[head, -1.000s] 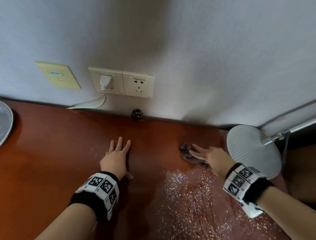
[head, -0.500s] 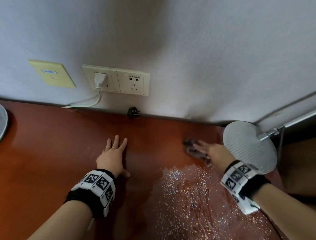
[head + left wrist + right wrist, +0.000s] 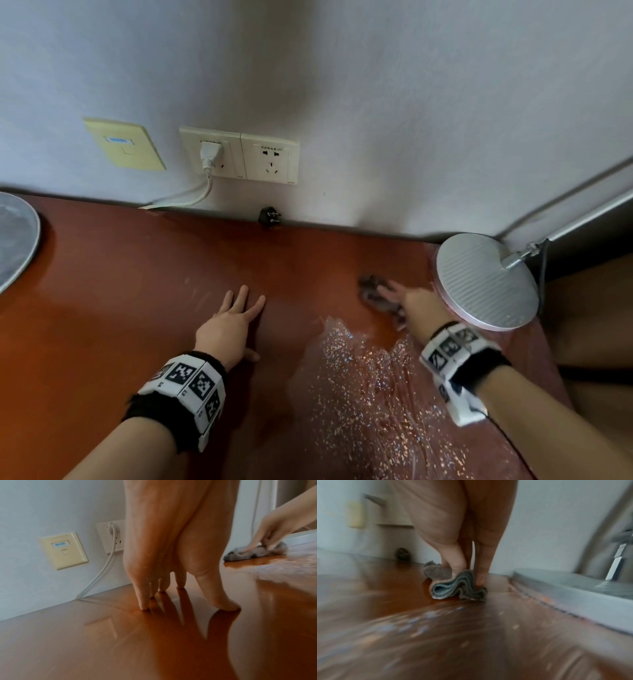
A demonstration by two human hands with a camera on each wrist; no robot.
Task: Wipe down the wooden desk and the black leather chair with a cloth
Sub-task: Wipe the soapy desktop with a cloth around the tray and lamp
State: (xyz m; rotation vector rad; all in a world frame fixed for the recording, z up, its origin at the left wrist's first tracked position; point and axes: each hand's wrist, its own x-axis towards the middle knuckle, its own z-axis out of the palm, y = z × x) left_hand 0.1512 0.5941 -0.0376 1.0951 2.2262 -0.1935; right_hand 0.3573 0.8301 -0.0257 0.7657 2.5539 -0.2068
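The reddish-brown wooden desk runs along a white wall. My left hand lies flat on it with fingers straight, and in the left wrist view its fingertips touch the wood. My right hand holds a crumpled grey cloth down on the desk, just left of the lamp base. The right wrist view shows thumb and fingers pinching the cloth's folds. The cloth also shows in the left wrist view. No chair is in view.
A round silver lamp base stands at the desk's right end, its arm rising rightwards. Wall sockets with a white plug and cable, and a black plug, sit at the back edge. A grey disc lies far left. A wet, speckled streak is in front.
The right hand has slid the cloth a little to the right and back again on the desk near the lamp base. The left hand has stayed flat in place.
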